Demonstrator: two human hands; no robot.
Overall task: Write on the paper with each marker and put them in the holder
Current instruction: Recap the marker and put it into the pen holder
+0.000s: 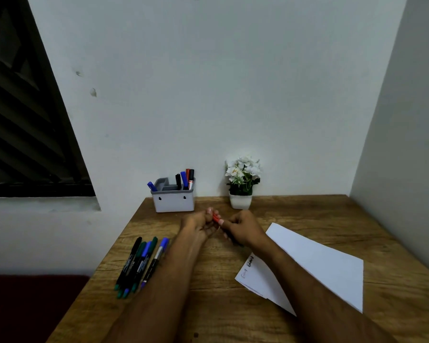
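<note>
The wooden table (208,305) carries a white holder (173,199) just beyond the fingers (209,211), a potted white flower (242,184) beyond and right of them, loose markers (140,264) nearer and left, and white paper (320,263) nearer and right.

The writing (248,267) on the paper (317,263) is too small to read.

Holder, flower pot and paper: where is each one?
holder (174,203): head view, on its white front wall.
flower pot (240,201): head view, on the white pot's side.
paper (320,263): head view, on the bare sheet's middle.
</note>
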